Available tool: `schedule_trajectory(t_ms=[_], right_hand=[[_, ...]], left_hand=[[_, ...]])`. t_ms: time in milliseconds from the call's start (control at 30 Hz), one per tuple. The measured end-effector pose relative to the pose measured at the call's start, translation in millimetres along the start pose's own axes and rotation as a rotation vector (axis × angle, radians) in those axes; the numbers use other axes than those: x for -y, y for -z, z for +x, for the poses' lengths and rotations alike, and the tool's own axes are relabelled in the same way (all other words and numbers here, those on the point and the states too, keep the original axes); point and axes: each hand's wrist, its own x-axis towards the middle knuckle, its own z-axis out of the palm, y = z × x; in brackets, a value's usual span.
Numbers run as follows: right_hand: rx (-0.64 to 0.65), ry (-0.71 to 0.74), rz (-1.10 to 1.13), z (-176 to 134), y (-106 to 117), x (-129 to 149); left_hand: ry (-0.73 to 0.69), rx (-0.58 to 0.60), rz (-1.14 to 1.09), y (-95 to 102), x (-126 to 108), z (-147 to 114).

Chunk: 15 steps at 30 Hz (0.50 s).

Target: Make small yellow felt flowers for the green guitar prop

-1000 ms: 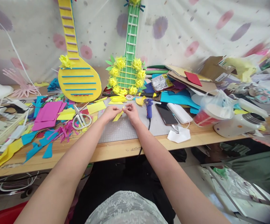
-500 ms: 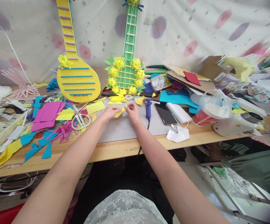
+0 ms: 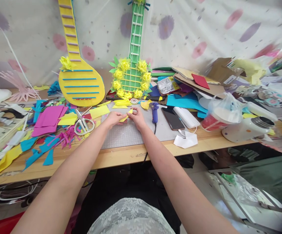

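Between my two hands is a small strip of yellow paper point(image 3: 126, 115), held over the grey cutting mat point(image 3: 121, 136). My left hand point(image 3: 116, 119) pinches its left end between thumb and fingers. The fingers of my right hand point(image 3: 138, 117) close on the upper right end. Just beyond my hands lie more yellow paper pieces point(image 3: 120, 103). A purple hot glue gun point(image 3: 154, 113) stands on the mat to the right of my right hand. White-handled scissors point(image 3: 84, 125) rest to the left of my left hand.
A yellow paper guitar point(image 3: 81, 85) and a green one point(image 3: 134, 71) ringed with yellow flowers lean against the back curtain. Magenta sheets point(image 3: 48, 120) lie left. A phone point(image 3: 172, 118), a white power bank point(image 3: 186, 117) and a bagged cup point(image 3: 221, 113) stand right.
My fingers have shifted slightly on the yellow paper strip, which is now tilted and shows more of its face. The other things stay where they were.
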Motion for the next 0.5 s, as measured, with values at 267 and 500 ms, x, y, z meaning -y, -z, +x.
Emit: schedule_trajectory(t_ms=[267, 500], right_hand=[[-0.103, 0.038, -0.014, 2.6, -0.2, -2.1], [-0.133, 0.043, -0.019, 3.2, 1.6, -2.7]], left_hand=[[0.062, 0.03, 0.033, 9.9, -0.6, 0.9], [0.053, 0.095, 0.053, 14.5, -1.0, 1.0]])
